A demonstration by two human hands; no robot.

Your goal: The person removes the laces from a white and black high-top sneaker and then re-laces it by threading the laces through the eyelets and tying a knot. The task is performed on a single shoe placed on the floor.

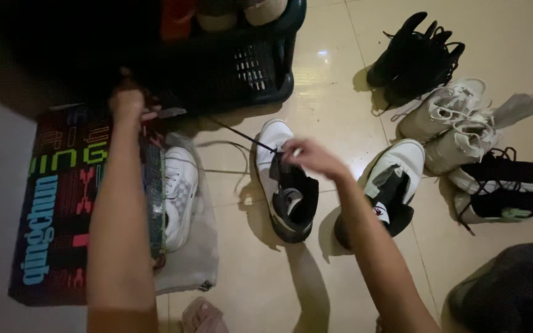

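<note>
Taut lace (242,137) between both hands

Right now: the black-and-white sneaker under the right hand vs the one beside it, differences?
The sneaker under the right hand has the right hand on its tongue and a black lace running taut to the left hand; the neighbouring sneaker is untouched. The first points straight up the frame, the neighbour angles to the right. Both are white with black, upright on the tile floor.
</note>
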